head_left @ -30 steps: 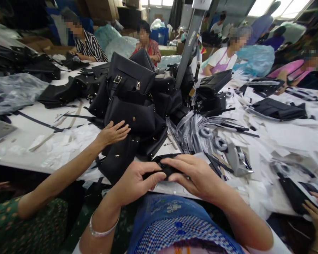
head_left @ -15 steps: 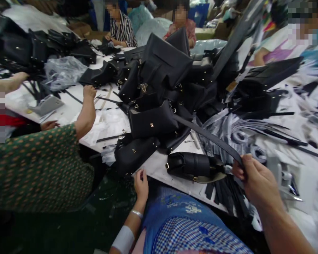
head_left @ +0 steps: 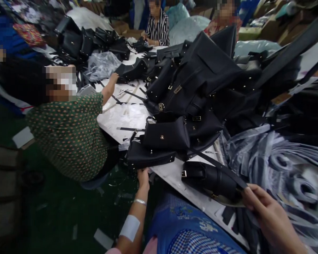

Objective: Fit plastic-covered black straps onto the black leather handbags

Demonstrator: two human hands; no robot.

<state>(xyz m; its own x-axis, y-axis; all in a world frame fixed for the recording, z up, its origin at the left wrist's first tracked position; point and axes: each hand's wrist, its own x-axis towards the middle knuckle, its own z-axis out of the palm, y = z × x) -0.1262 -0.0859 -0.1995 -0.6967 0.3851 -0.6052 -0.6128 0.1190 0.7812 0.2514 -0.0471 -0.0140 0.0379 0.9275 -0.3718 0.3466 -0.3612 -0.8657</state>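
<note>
My right hand (head_left: 265, 206) pinches the end of a black strap (head_left: 219, 165) between thumb and fingers. The strap runs back left to the pile of bags. Just under it, a black handbag (head_left: 209, 178) with a gold buckle lies on its side near the table edge. My left hand (head_left: 143, 175) is at the lower edge of another black handbag (head_left: 149, 155), which overhangs the table's front edge; its fingertips are partly hidden, so their grip is unclear. A further black handbag (head_left: 165, 134) with a gold clasp rests against that one.
A tall heap of black bags (head_left: 201, 67) covers the middle of the white table (head_left: 115, 120). Plastic-wrapped strap rolls (head_left: 278, 155) lie at the right. A co-worker in a green dotted shirt (head_left: 69, 137) sits close on the left, one arm over the table. Two other people sit across.
My view has swung left. My left hand has come up against the overhanging handbag's lower edge. My right hand still holds the strap, now lower and closer to the handbag under it.
</note>
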